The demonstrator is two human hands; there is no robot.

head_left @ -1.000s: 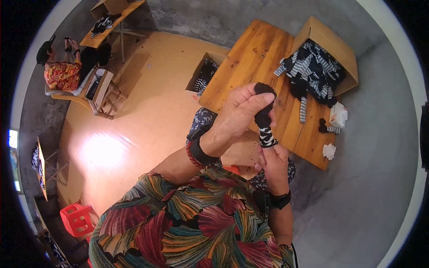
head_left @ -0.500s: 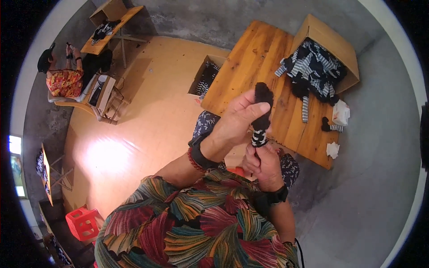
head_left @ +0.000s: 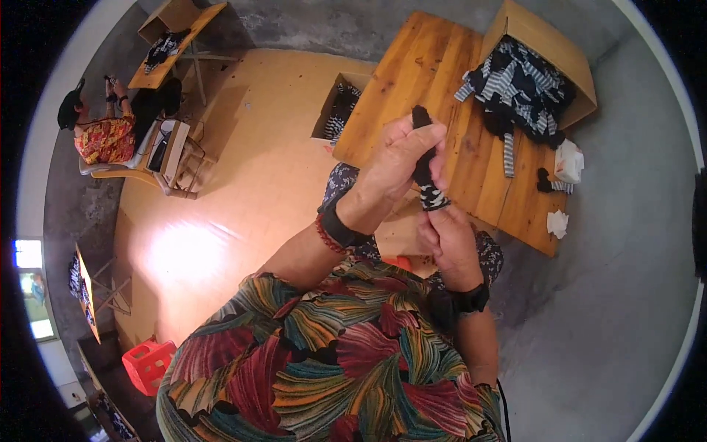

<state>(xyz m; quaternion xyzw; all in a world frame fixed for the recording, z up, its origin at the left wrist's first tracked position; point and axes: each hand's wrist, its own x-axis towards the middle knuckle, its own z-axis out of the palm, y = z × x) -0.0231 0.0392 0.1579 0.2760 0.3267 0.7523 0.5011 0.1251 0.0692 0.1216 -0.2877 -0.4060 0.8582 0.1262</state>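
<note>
In front of my chest I hold a small knitted piece (head_left: 423, 173), black with a black-and-white patterned band, which looks like a sock. My left hand (head_left: 401, 158) is closed around its black upper part, thumb across it, and the dark tip sticks up past the thumb. Just below the patterned band, my right hand (head_left: 451, 239) is closed at the lower end. Whether anything is inside the piece is hidden by my fingers.
Ahead stands a wooden table (head_left: 412, 74). On it a cardboard box (head_left: 582, 70) lies tipped, spilling striped and black knitted pieces (head_left: 519, 92). A white packet (head_left: 568, 162) and crumpled tissue (head_left: 557, 224) lie nearby. A low box (head_left: 320, 121) stands left; another person (head_left: 107, 136) sits far left.
Both hands have risen a little with the knitted piece. My left fingers now wrap further around the black part, so less of it shows.
</note>
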